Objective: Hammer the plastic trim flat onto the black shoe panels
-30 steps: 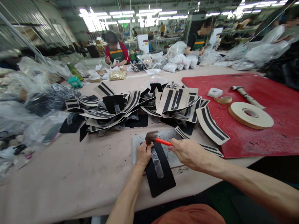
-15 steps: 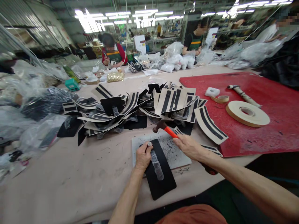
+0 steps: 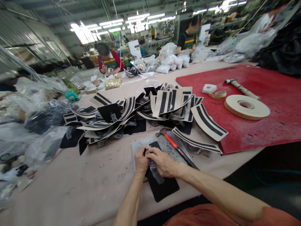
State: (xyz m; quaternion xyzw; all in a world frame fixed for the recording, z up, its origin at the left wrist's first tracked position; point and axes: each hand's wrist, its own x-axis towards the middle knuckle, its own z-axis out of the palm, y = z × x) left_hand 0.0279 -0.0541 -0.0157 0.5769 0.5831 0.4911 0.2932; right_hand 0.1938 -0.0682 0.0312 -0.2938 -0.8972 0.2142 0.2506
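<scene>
— "When you look at the two hands, what are they doing?"

— "The left hand [image 3: 141, 160] is pinching a small metal punch [image 3: 147, 147], and its round top pokes up. The right hand [image 3: 166, 163] is right beside it. Its fingers are bent and the tips are by the punch, but I can't tell if they grip it too."

— "Where is the punch?"

— "Over the far end of a black panel [image 3: 164, 190]. That end lies on a gray board [image 3: 137, 147], and the near end sticks out past it, over the desk [image 3: 77, 185]. A clear plastic strip [image 3: 157, 175] runs down the panel, partly hidden by the right hand."

— "And the claw hammer [image 3: 171, 140]?"

— "It lies on the right side of the board. Its head points away, and its black end sticks out past the edge."

— "Can you read any words?"

— "The hammer's handle has little pale marks, too small to read. Far back, a white machine [image 3: 134, 49] has a label, but it's too blurry."

— "What else is close?"

— "A messy heap of striped panels [image 3: 164, 102], tan with black stripes, is behind the board. To the right, a red mat [image 3: 204, 78] holds a big tape roll [image 3: 257, 110], a smaller tape roll [image 3: 213, 96] and a second hammer [image 3: 244, 90]."
</scene>
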